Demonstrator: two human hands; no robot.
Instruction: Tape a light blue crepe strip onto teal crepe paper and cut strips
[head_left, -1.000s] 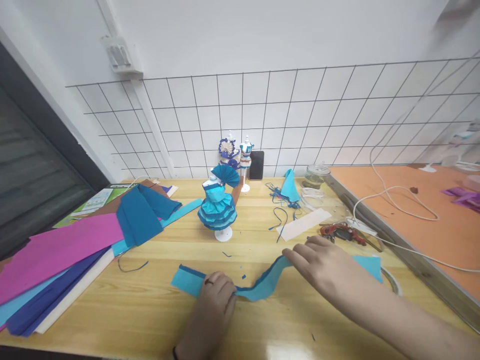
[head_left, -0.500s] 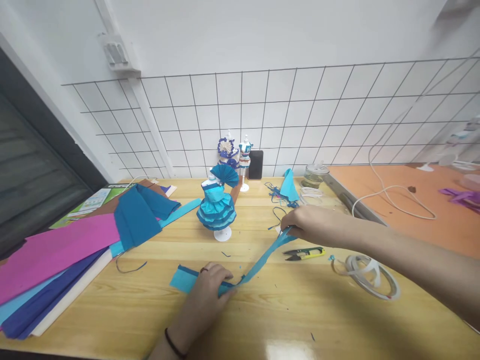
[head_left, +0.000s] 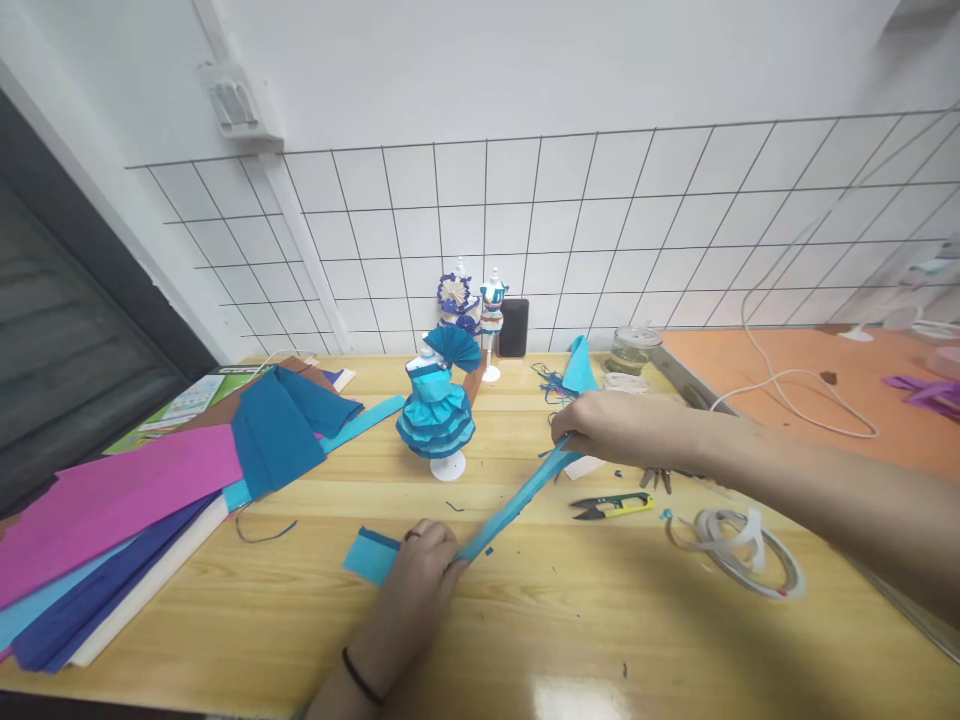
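A narrow blue strip [head_left: 517, 500] runs slanting between my two hands. My left hand [head_left: 426, 565] is closed on its lower end, low over the table, and a wider light-blue piece with a dark-blue edge [head_left: 367, 555] shows to the left of it. Up and to the right, my right hand [head_left: 585, 425] pinches the strip's other end. Behind them stands a small white dress form in a ruffled blue dress [head_left: 435, 415] with a pleated fan. Yellow-handled thread snips [head_left: 615, 506] lie below my right hand.
Folded coloured sheets [head_left: 150, 480] cover the table's left side. Two more dressed forms [head_left: 491, 310] and a phone [head_left: 514, 328] stand at the wall. A glass jar [head_left: 634, 350] is at the back right, a tape roll [head_left: 750, 555] at the right, and a cable [head_left: 802, 380] beyond.
The strip between my hands looks straighter and tauter. My right hand has shifted slightly up and left, and keys now show below its wrist. My left hand still holds the lower end.
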